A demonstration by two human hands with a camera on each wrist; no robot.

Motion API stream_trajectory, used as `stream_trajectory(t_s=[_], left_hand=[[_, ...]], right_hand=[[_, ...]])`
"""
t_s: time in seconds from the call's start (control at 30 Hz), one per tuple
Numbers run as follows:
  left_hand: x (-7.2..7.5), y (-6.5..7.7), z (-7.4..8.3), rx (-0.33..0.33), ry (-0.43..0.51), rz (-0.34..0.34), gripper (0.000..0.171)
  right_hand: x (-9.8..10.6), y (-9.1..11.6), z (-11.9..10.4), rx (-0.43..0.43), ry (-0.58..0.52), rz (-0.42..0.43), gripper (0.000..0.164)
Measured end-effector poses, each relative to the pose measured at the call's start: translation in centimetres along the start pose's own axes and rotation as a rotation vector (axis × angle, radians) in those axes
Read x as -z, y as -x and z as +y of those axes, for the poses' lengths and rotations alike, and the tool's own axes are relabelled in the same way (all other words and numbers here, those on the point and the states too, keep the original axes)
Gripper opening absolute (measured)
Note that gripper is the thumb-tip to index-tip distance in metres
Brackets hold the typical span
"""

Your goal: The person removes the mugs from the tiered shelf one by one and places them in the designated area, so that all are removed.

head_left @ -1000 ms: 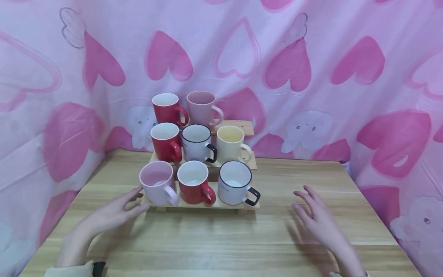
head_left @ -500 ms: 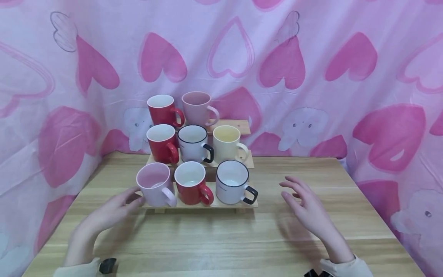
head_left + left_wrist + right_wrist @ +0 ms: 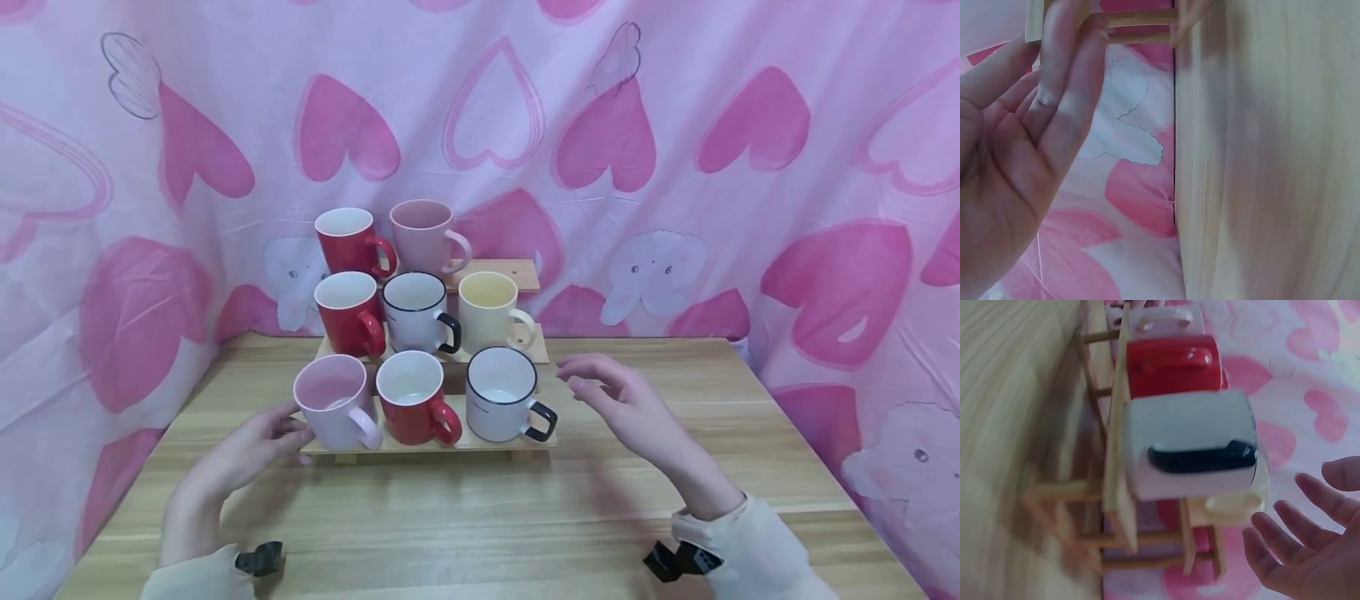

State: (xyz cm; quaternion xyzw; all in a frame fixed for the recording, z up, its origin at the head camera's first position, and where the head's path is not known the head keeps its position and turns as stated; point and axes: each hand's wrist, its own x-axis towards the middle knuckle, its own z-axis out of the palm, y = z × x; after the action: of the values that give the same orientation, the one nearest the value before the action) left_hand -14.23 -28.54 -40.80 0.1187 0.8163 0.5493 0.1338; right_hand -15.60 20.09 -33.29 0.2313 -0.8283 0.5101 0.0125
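Observation:
A three-tier wooden rack point(image 3: 531, 443) bears several upright mugs. My left hand point(image 3: 243, 454) is at the left end of the bottom shelf, beside the pale pink mug point(image 3: 330, 404). Its nearly straight fingers point(image 3: 1063, 81) overlap the shelf's end in the left wrist view. My right hand point(image 3: 626, 408) reaches toward the rack's right side with relaxed, spread fingers, holding nothing. Nearest to it are the white mug point(image 3: 501, 396) with a black rim and handle on the bottom shelf, and the cream mug point(image 3: 487, 312) one tier up.
Beside the pink mug stands a red mug point(image 3: 411, 400). The middle tier also bears a red mug point(image 3: 348, 317) and a white mug point(image 3: 415, 312). On top are a red mug point(image 3: 348, 250) and a pink mug point(image 3: 422, 237). A heart-patterned cloth point(image 3: 675, 275) hangs behind the wooden table point(image 3: 420, 533).
My right hand has moved left and forward, close to the rack's right side. The left hand has edged in against the bottom shelf's left end. The mugs keep their places on the rack.

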Motion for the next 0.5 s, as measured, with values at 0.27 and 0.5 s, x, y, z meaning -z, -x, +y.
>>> stream_trajectory(t_s=[0.27, 0.5], left_hand=[[-0.3, -0.5, -0.3, -0.021, 0.014, 0.011, 0.047], [-0.1, -0.1, -0.4, -0.025, -0.022, 0.036, 0.041]], right_hand=[[-0.1, -4.2, -3.2, 0.022, -0.120, -0.061, 0.023], [-0.5, -10.5, -5.7, -0.093, -0.277, -0.050, 0.029]])
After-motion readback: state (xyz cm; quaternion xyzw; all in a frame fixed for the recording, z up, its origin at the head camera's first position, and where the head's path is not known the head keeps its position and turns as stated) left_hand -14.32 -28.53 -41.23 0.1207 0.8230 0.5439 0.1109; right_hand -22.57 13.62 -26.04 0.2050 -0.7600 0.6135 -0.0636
